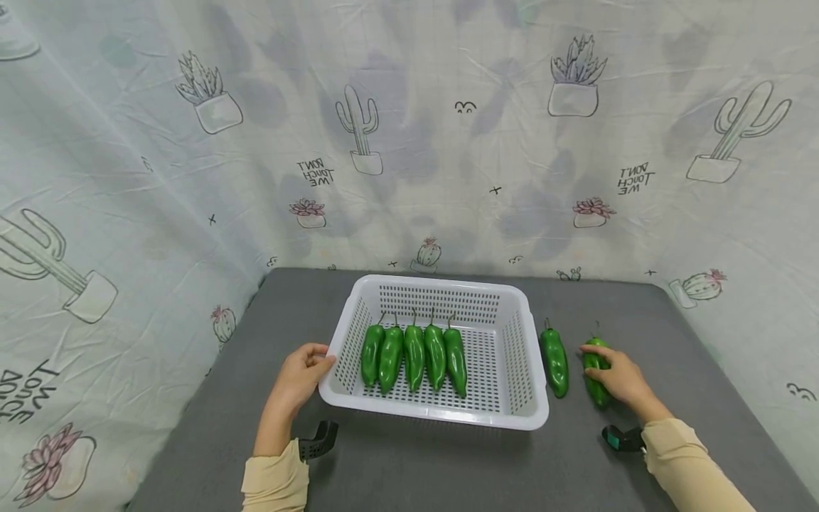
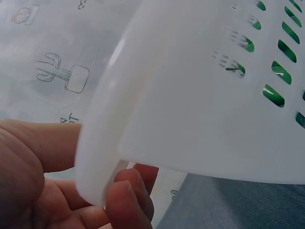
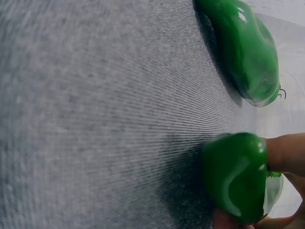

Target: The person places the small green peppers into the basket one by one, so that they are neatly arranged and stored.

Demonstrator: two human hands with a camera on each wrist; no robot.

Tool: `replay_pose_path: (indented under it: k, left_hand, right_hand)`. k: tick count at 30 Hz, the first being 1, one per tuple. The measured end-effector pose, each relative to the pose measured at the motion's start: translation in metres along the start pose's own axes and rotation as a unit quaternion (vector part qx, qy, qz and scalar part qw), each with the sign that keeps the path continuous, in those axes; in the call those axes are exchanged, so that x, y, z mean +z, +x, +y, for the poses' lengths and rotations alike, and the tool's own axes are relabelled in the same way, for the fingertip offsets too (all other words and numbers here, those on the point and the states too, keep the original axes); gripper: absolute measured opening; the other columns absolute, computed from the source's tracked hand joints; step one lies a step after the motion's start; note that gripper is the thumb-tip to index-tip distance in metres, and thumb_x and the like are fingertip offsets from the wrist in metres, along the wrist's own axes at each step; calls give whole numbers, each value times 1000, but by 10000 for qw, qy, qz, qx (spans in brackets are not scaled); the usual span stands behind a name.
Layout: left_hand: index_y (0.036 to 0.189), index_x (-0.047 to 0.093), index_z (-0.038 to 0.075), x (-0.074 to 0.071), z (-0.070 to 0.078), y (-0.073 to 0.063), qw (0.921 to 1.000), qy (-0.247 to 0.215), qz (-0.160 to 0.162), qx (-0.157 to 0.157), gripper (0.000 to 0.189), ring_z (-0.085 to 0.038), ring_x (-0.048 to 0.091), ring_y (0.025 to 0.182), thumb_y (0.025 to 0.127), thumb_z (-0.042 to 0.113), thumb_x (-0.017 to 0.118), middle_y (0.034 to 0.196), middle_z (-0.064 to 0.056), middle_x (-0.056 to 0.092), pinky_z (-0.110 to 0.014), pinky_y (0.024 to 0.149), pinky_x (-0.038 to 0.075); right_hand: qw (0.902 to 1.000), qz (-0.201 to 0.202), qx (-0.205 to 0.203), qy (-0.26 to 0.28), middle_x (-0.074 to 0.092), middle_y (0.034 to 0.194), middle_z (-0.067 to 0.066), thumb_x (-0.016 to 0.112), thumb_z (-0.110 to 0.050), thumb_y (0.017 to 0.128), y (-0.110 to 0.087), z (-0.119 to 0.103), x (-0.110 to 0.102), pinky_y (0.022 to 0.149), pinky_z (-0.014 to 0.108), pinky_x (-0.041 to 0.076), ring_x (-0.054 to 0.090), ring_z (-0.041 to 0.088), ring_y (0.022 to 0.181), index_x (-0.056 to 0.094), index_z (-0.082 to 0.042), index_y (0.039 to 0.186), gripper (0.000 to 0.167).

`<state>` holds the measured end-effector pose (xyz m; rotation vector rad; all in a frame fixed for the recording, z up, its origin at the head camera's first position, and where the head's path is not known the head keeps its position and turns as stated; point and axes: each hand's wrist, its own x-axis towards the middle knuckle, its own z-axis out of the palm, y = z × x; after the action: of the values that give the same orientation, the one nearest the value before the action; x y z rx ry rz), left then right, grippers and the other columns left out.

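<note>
At the left end of a white plastic basket (image 1: 435,411), my left hand (image 1: 301,377) grips the rim; the left wrist view has its thumb and fingers curled about the edge. Several green peppers (image 1: 414,358) lie side by side in the basket's left half, stems toward the back wall. Out on the grey table, my right hand (image 1: 617,375) pinches a green pepper (image 3: 233,176) across its sides, thumb opposite fingers. Another green pepper (image 1: 554,361) lies between that hand and the basket, and appears in the right wrist view as well.
The grey tabletop (image 1: 448,469) spreads beneath everything. Pale cloth printed with cactus drawings (image 1: 429,142) hangs behind the table and along its sides. A dark strap-on device sits at each wrist, the left one (image 1: 320,441) just in front of the basket.
</note>
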<state>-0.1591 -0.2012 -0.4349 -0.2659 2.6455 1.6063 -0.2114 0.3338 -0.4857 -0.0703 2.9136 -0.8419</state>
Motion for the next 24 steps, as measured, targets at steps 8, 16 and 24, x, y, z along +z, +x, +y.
replay_pose_path:
  k: [8,16,24]
  left_hand:
    - [119,53,-8,0,0,0,10000,17,9,37,31,-20,62,79,94,11,55,95,-19,66,-29,65,47]
    - [119,53,-7,0,0,0,10000,8,19,43,31,-20,63,80,94,11,55,95,-20,66,-29,65,48]
    - [118,54,-8,0,0,0,10000,3,40,34,30,-21,63,80,94,10,56,95,-19,66,-30,66,48]
  right_hand:
    - [9999,0,44,147,33,137,41,60,-15,90,0,-1,-4,86,65,37,38,59,117,47,1,134,49]
    - [9993,84,-16,367,31,140,39,58,-22,94,3,-17,-17,83,60,40,39,57,118,45,-3,139,51]
    - [9980,180,-291,526,33,140,38,56,-28,96,7,-45,-33,77,52,47,48,52,112,43,-6,141,52]
